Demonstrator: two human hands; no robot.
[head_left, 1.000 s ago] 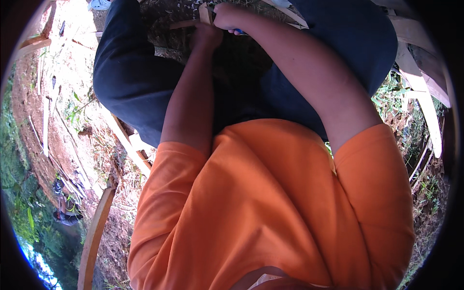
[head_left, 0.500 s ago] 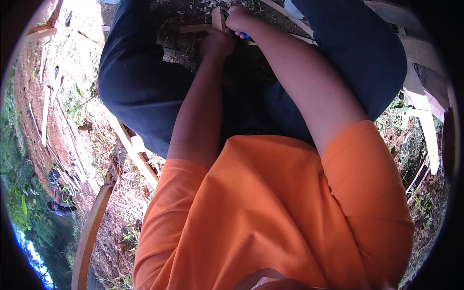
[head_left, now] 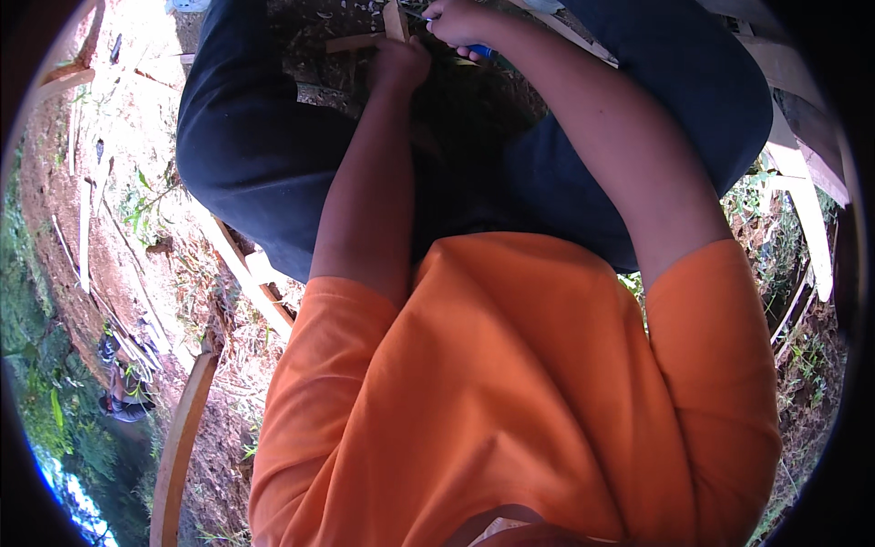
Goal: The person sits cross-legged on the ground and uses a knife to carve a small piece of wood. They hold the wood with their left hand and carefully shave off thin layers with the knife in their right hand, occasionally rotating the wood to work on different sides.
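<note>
At the top of the head view, between my dark-trousered knees, my left hand [head_left: 399,64] is closed around the lower end of a flat, pale strip of wood [head_left: 394,20]. The strip stands out upward past my fingers. Just to its right, my right hand [head_left: 458,24] grips a blue-handled knife [head_left: 482,51]. The handle's end sticks out below my fist. Only a thin bit of the blade shows, pointing left toward the wood; whether it touches the wood I cannot tell. Behind my left hand, another wooden piece [head_left: 354,43] lies crosswise.
Pale shavings [head_left: 363,7] are scattered on the dark ground beyond my hands. A curved wooden slat [head_left: 180,447] and a long board [head_left: 241,264] lie at the left. Several boards [head_left: 802,205] are at the right. A person [head_left: 123,406] is far off at the left.
My right hand, with the knife, has moved rightward, away from the wood strip, and its elbow has swung outward. My left hand and the strip sit slightly higher and farther left in view.
</note>
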